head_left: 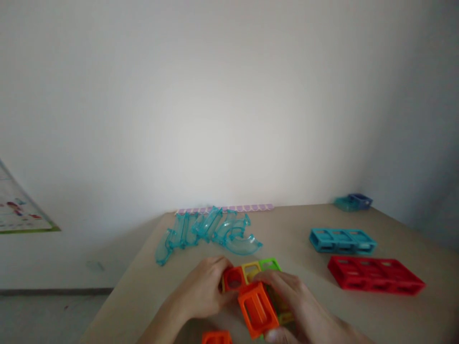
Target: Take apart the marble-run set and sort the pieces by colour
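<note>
Near the front of the table, my left hand (206, 289) is closed around the left end of a row of joined hollow blocks, at a red-orange block (234, 278). A yellow block (251, 270) and a green block (269, 264) continue the row to the right. My right hand (299, 301) grips an orange block (258, 310), its thumb at the lower edge and its fingers over the top. That block is tilted in front of the row. More yellow and green parts are partly hidden by my right hand. Another orange block (217, 337) lies at the bottom edge, cut off.
Several clear blue track pieces (211, 227) lie in a cluster behind my hands. To the right rest a blue three-part block (342, 241) and a red one (375, 274). A dark blue block (360, 201) sits at the far right corner. A patterned purple strip (247, 208) runs along the wall.
</note>
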`<state>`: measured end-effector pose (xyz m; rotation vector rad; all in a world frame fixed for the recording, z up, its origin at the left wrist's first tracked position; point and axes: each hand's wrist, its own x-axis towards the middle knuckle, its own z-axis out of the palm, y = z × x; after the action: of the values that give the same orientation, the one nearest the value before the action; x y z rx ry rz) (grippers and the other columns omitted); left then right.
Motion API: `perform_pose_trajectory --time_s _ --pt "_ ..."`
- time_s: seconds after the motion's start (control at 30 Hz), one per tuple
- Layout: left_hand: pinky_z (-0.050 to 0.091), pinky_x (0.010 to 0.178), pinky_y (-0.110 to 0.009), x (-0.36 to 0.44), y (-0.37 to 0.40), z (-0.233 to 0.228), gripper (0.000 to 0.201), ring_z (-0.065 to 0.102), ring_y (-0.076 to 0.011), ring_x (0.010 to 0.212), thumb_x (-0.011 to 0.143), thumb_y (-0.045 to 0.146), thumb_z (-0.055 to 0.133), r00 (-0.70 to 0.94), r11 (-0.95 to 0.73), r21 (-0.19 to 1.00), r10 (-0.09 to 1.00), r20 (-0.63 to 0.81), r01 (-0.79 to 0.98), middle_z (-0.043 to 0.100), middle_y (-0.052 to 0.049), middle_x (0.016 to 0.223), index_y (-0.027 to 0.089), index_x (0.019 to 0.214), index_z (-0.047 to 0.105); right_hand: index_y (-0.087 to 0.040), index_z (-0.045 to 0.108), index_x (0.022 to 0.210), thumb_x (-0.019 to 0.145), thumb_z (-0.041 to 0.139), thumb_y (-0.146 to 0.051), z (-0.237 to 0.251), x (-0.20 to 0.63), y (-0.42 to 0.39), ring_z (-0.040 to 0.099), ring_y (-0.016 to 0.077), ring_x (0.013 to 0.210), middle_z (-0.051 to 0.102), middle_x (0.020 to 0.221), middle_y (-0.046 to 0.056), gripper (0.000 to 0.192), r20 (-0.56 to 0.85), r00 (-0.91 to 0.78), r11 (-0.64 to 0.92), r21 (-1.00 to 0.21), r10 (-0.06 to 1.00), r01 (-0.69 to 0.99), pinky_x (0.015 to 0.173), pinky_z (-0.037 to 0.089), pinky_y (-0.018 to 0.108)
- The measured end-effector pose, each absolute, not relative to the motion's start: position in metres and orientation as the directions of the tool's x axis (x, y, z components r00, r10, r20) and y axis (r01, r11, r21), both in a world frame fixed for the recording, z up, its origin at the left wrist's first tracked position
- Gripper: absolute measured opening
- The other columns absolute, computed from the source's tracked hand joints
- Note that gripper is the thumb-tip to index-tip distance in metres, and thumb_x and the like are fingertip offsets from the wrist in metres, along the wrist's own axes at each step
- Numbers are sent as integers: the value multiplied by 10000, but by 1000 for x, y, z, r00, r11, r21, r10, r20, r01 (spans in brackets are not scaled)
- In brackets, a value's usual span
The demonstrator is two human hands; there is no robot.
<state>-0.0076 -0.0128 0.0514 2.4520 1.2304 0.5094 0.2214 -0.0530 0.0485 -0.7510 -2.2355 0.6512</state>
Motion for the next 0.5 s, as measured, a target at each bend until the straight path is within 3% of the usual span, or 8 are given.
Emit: perform_pose_trajectory --time_s 0.17,0.5 --pt "384 637 -274 -9 -14 54 226 573 -204 767 823 393 556 581 -574 459 801 144 678 623 -53 835 181 893 595 -179 517 1065 828 405 -704 50 223 -56 583 230 773 593 877 90 587 443 -586 708 -607 678 360 722 454 322" --pt "411 752 -341 -11 -15 53 185 581 -260 866 829 326 547 569 -566 435 811 136 701 639 -89 896 181 938 584 -183 506 1085 837 402 -684 46 226 -54 589 210 731 606 866 78 568 455 -624 749 -560 635 355 680 444 294"
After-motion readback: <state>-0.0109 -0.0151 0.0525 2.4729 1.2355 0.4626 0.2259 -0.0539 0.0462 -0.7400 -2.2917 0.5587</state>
